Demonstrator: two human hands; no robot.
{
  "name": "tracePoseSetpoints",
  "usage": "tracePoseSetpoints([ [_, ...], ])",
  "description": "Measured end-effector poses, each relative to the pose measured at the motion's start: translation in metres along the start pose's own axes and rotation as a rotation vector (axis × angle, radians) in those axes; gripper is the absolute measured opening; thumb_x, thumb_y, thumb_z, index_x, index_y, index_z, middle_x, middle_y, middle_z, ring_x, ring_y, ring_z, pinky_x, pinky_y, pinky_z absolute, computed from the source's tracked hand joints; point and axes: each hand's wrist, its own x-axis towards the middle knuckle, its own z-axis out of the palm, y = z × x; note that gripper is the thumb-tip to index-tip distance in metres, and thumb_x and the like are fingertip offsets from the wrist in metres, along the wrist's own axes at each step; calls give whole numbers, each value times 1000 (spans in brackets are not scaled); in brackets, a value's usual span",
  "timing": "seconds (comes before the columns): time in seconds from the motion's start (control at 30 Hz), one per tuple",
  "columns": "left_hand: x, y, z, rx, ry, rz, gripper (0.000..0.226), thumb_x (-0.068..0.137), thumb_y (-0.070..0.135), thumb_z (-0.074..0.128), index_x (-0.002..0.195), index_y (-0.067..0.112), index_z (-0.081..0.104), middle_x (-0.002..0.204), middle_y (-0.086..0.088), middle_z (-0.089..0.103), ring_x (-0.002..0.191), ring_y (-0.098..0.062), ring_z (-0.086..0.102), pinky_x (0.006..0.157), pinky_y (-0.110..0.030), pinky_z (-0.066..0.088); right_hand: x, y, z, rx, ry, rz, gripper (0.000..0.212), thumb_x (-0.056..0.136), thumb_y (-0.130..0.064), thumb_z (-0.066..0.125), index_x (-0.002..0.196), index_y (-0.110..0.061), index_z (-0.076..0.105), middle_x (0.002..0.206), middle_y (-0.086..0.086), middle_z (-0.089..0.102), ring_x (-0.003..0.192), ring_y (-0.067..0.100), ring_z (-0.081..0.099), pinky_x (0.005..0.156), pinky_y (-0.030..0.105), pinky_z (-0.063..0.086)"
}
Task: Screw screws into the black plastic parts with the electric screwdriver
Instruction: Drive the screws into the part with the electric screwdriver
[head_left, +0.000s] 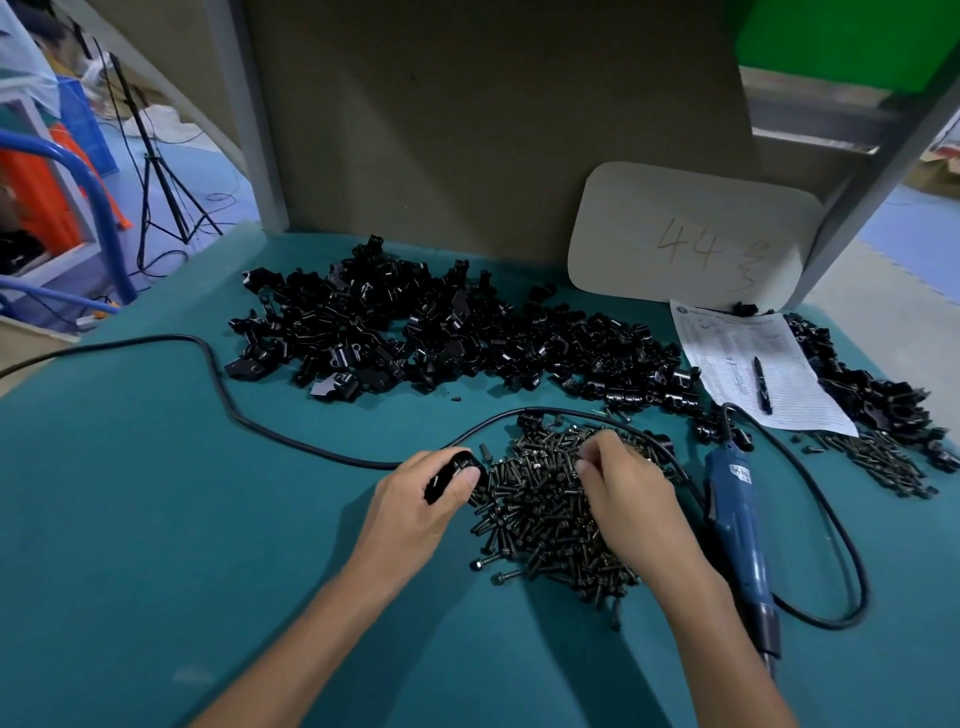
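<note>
Teal workbench (156, 519), left hand (415, 499) curled round black part (449, 475), right hand (628, 493) fingertips pinched among screws (540, 514)

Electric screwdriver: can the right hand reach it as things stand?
Probably yes. The electric screwdriver lies uncovered on the table just right of the right hand, which is over the screw pile; only its own cable loops nearby.

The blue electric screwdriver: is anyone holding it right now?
No, the electric screwdriver lies on the table while the right hand is in the screw pile and the left hand holds a black plastic part.
</note>
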Motion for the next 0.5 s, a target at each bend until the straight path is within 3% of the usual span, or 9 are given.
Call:
tracePoseSetpoints([
  [0.1, -1, -1, 4, 92, -25, 39, 37, 100, 69, 31, 109, 43, 56, 101, 25, 60, 99, 0, 58, 75, -15, 41, -5, -18, 6, 447, -110, -37, 4, 100, -36, 62, 96, -34, 62, 89, -7, 68, 84, 9, 66, 73, 29, 59],
  [0.23, -3, -2, 6, 164, -17, 66, 34, 101, 70, 22, 103, 45, 44, 93, 20, 56, 92, -2, 55, 66, -18, 38, -2, -36, 18, 867, -102, 35, 4, 96, -21, 71, 98, -21, 75, 92, 0, 74, 82, 14, 72, 73, 27, 59],
  [0.33, -4, -2, 7, 189, -21, 113, 32, 102, 67, 23, 103, 41, 41, 89, 19, 52, 88, -3, 52, 68, -20, 35, 0, -40, 22, 990, -133, 47, 11, 97, -12, 70, 104, -16, 77, 92, 3, 77, 84, 15, 73, 75, 25, 58],
  [0.5, -4, -4, 8, 246, -77, 157, 29, 100, 70, 26, 109, 45, 38, 103, 28, 48, 106, 6, 45, 78, -16, 37, 1, -41, 23, 938, -181, -4, 13, 98, -11, 68, 104, -17, 77, 95, -1, 78, 87, 13, 74, 75, 23, 58],
])
